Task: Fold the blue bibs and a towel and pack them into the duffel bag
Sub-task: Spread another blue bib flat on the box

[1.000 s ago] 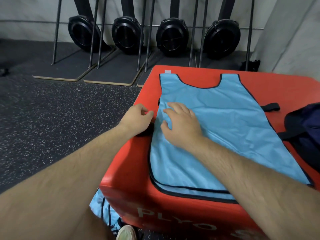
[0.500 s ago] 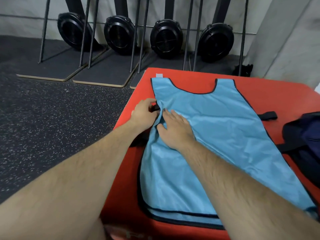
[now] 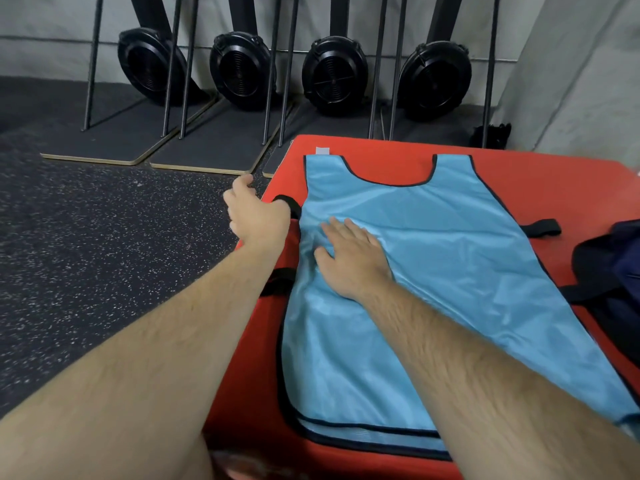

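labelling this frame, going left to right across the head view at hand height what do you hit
speckled floor -> left hand -> black side strap -> right hand flat on the blue bib -> other black strap -> dark duffel bag

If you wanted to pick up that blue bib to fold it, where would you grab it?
Probably by the two shoulder straps at the far end of the blue bib, reaching from its near hem side. It lies flat on the red box, and the black-trimmed straps beside the neck scoop give free corners to pinch.
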Demonstrator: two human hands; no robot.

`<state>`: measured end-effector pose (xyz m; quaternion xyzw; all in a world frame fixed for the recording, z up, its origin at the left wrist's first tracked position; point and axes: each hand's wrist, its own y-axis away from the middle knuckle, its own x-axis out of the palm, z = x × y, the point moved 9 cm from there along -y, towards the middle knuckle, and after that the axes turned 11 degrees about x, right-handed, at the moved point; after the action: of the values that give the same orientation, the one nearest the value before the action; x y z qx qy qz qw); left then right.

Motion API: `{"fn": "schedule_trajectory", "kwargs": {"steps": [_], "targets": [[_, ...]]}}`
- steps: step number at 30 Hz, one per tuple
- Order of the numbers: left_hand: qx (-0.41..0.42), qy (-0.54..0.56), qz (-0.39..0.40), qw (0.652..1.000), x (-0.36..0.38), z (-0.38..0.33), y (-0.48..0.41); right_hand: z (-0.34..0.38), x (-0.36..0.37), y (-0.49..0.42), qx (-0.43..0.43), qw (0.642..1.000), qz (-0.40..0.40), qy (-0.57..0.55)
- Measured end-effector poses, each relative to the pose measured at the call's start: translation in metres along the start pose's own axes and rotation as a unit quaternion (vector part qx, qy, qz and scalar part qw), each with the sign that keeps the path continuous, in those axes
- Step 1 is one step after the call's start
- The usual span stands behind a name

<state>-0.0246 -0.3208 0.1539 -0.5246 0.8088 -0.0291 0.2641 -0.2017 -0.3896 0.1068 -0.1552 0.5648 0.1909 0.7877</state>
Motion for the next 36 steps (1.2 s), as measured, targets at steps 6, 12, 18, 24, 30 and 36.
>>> {"fn": "schedule_trajectory", "kwargs": {"steps": [6, 12, 18, 24, 30, 36], "targets": [[0.212, 0.087, 0.144, 0.963, 0.044, -0.074, 0.048, 0.005, -0.003, -0.002, -0.013, 0.999, -0.016, 0.044], [0.079, 0.033, 0.271, 0.959, 0.096, -0.022, 0.068, -0.004, -0.017, -0.009, 0.017, 0.998, -0.022, -0.064], [0.214, -0.174, 0.313, 0.909, 0.113, -0.022, 0.074, -0.061, -0.018, -0.014, 0.045, 0.999, 0.017, 0.003], [0.249, -0.292, 0.353, 0.853, 0.106, -0.006, 0.064, -0.162, -0.043, -0.006, 0.126, 0.989, 0.042, 0.06], [0.268, -0.296, 0.354, 0.846, 0.12, -0.038, 0.095, -0.185, -0.057, 0.013, 0.177, 0.982, -0.008, 0.062], [0.297, -0.299, 0.421, 0.803, 0.146, -0.06, 0.148, -0.106, -0.047, 0.014, 0.084, 0.996, 0.014, 0.002]]}}
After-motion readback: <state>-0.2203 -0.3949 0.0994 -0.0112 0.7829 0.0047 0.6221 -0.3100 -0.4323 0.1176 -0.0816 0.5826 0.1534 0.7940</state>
